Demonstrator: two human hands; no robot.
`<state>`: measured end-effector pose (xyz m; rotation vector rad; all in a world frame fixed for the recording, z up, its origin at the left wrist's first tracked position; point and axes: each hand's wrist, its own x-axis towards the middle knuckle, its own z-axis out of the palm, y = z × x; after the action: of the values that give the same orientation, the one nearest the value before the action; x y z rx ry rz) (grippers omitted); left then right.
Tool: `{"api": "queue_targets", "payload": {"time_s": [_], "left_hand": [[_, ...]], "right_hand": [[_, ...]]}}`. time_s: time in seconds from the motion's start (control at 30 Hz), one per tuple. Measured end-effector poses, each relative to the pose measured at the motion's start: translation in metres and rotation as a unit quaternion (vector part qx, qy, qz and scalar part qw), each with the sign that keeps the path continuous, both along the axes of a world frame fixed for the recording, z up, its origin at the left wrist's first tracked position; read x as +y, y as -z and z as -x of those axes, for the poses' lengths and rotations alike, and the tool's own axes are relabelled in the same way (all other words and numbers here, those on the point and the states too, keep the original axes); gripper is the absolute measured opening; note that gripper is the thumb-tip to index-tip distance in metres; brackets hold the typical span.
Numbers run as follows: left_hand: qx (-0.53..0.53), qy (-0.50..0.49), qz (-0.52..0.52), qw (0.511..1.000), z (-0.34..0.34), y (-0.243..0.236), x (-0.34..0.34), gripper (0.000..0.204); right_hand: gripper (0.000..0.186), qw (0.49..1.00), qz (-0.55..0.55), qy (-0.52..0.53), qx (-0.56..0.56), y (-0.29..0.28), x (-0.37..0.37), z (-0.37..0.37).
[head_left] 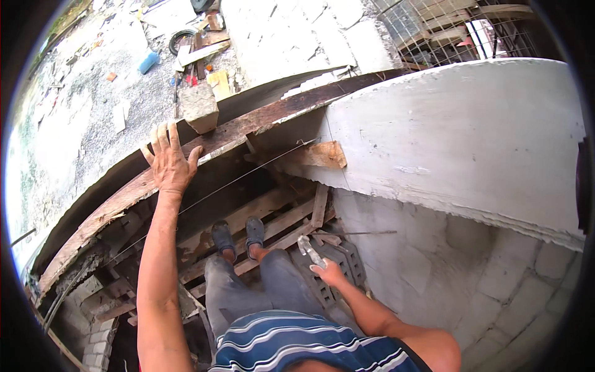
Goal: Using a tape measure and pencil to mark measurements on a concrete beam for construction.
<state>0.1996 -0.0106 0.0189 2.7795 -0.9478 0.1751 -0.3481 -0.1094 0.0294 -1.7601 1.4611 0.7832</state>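
Head view: left hand (171, 168) spread on one long brown wooden board (266, 118), right hand (330, 273) gripping one narrow grey tool (308, 250).
Rightward from the left hand's splayed fingers: one squared grey concrete block (198, 106), two dark grey clogs (222, 237), then the tool within the right hand's curled fingers.

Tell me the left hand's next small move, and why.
Probably curl the left hand's fingers around the wooden board: they are spread rather than wrapped, the right hand holds a grey tool, and the dark clogs appear to stand on planks with gaps between, so a firmer hold seems wise.
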Motion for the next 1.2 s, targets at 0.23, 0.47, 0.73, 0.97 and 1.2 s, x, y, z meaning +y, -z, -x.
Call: {"api": "queue_targets", "payload": {"time_s": [0.23, 0.47, 0.73, 0.97, 1.2], "left_hand": [[0.045, -0.008, 0.0, 0.999, -0.001, -0.007, -0.001, 0.098], [0.034, -0.007, -0.008, 0.999, -0.001, -0.003, -0.001, 0.098], [0.161, 0.109, 0.288, 0.938, 0.13, -0.021, -0.05, 0.045], [0.254, 0.141, 0.192, 0.937, 0.176, 0.044, -0.216, 0.03], [0.33, 0.184, 0.06, 0.924, 0.181, 0.097, -0.265, 0.02]], "right_hand": [[0.068, 0.995, 0.1, 0.024, 0.012, -0.056, 0.013, 0.038], [0.083, 0.999, 0.007, 0.04, 0.03, -0.045, -0.031, 0.045], [0.085, 0.998, 0.004, -0.046, 0.045, -0.031, -0.072, 0.071], [0.068, 0.998, -0.028, -0.006, 0.054, -0.045, -0.087, 0.074], [0.067, 0.996, -0.041, 0.048, 0.068, -0.041, -0.086, 0.106]]}}
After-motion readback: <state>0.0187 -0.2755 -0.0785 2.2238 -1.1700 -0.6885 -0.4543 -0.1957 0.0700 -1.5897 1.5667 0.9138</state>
